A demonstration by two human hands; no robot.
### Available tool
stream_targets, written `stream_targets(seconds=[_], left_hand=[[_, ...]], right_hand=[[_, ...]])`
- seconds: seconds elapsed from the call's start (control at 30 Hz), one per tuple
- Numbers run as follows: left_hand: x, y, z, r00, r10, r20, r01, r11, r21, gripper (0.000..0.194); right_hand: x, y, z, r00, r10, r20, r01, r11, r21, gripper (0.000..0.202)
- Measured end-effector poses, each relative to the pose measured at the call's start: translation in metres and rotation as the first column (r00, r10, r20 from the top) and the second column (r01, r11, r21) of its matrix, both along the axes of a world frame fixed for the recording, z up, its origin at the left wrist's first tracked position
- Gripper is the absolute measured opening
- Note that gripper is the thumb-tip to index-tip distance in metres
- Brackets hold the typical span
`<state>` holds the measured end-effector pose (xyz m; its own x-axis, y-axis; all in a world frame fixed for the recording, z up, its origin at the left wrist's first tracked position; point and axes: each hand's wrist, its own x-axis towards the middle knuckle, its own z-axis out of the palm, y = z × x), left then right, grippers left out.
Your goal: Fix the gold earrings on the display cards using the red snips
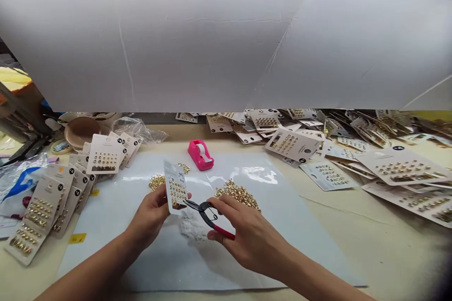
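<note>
Near the middle of the view, my left hand [150, 216] grips an earring card [173, 183] by its lower left edge, tilted upright, with rows of small gold pieces on it. My right hand [243, 230] is closed round pliers [206, 214] with dark jaws and red handles. The jaw tips are at the card's lower right edge; whether they grip a piece is too small to tell. Behind my right hand lies a heap of gold pieces [238, 193], and a smaller gold pile [157, 181] is behind my left hand.
A pink tape dispenser [201, 154] stands on the glossy white sheet [282, 244], behind a small whitish heap [193, 226]. Filled cards lie at the left [38, 211] and in a large spread at the right [406, 167]. A pale board [212, 42] spans the back above the table.
</note>
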<state>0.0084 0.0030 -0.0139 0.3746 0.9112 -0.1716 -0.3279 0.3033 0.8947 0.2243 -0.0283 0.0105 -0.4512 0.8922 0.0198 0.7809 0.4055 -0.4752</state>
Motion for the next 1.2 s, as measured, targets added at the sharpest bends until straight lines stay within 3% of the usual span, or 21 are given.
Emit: stream_targets(seconds=[0.27,0.53,0.67,0.93,1.2], left_hand=[[0.003,-0.002,0.001,0.995,0.064,0.073,-0.055,0.990,-0.130,0.031],[0.002,0.000,-0.001,0.996,0.072,0.057,-0.065,0.991,-0.116,0.023],[0.000,0.001,-0.004,0.995,0.098,0.005,-0.098,0.992,-0.076,0.015],[-0.002,0.001,-0.004,0.965,0.176,-0.194,-0.175,0.984,0.022,0.019],[-0.003,0.002,-0.005,0.949,0.199,-0.245,-0.198,0.980,0.027,0.017]], right_hand=[[-0.005,-0.002,-0.014,0.999,-0.011,-0.045,0.014,0.998,0.064,0.038],[-0.006,-0.002,-0.016,1.000,-0.011,-0.021,0.013,0.997,0.077,0.038],[-0.005,-0.001,-0.016,1.000,-0.004,-0.019,0.005,0.998,0.057,0.034],[-0.006,0.000,-0.016,1.000,-0.005,-0.008,0.005,1.000,-0.017,0.033],[-0.011,0.004,-0.007,0.999,0.035,-0.009,-0.035,0.997,-0.062,0.026]])
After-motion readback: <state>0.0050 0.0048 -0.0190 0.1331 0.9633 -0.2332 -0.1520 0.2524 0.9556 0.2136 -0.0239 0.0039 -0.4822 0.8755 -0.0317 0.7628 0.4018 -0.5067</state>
